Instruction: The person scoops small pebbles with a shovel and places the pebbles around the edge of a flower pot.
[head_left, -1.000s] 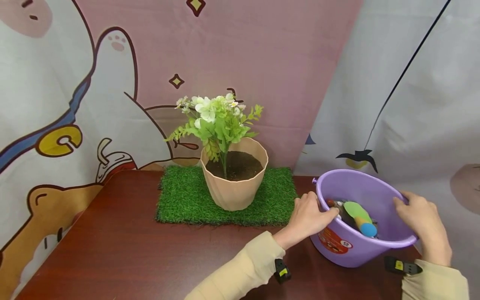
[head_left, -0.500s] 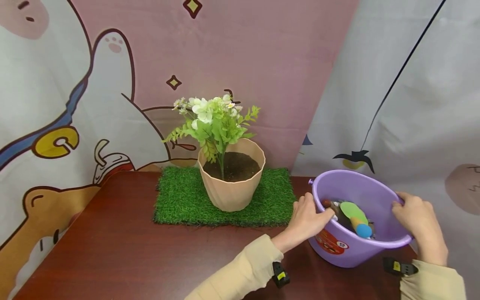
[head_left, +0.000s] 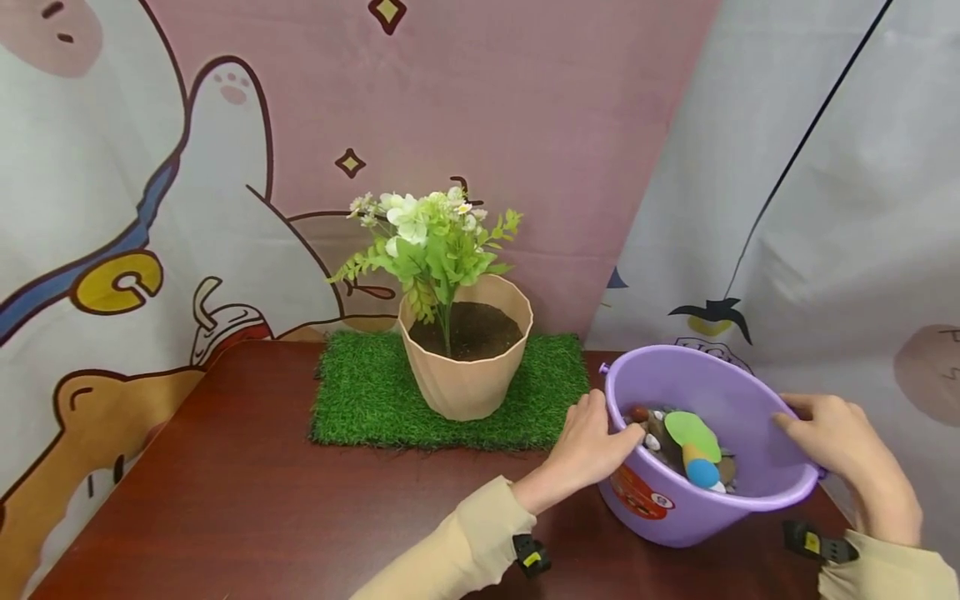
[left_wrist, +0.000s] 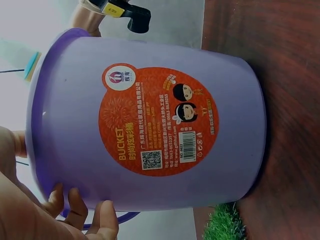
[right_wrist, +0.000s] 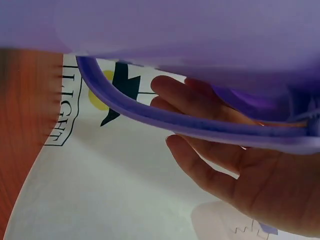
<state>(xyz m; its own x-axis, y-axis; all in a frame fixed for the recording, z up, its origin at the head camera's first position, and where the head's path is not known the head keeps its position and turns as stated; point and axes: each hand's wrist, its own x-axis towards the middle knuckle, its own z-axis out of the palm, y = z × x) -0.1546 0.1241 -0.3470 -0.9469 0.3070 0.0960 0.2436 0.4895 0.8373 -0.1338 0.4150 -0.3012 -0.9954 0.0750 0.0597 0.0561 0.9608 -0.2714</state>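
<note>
A purple plastic bucket [head_left: 678, 517] stands on the right of the table, slightly tilted. My left hand [head_left: 588, 446] grips its left rim, thumb over the inside edge and fingers on the outer wall, as the left wrist view also shows. At the right rim, my right hand [head_left: 847, 446] holds on with the thumb inside; its fingers [right_wrist: 200, 177] lie outside by the hanging purple handle [right_wrist: 150, 115]. Inside the bucket lie pale stones [head_left: 652, 442] and a green, orange and blue piece [head_left: 692, 433] resembling a toy trowel. The bucket's bottom is partly hidden.
A beige flower pot [head_left: 465, 387] with dark soil and a white-flowered plant [head_left: 435, 242] stands on a green turf mat [head_left: 360, 400] at the back of the brown table [head_left: 300, 517]. A printed cloth backdrop [head_left: 525, 125] hangs close behind.
The bucket has shifted a little left and toward me, with both hands staying at its rim. More of its stones show now. The pot and mat have not moved.
</note>
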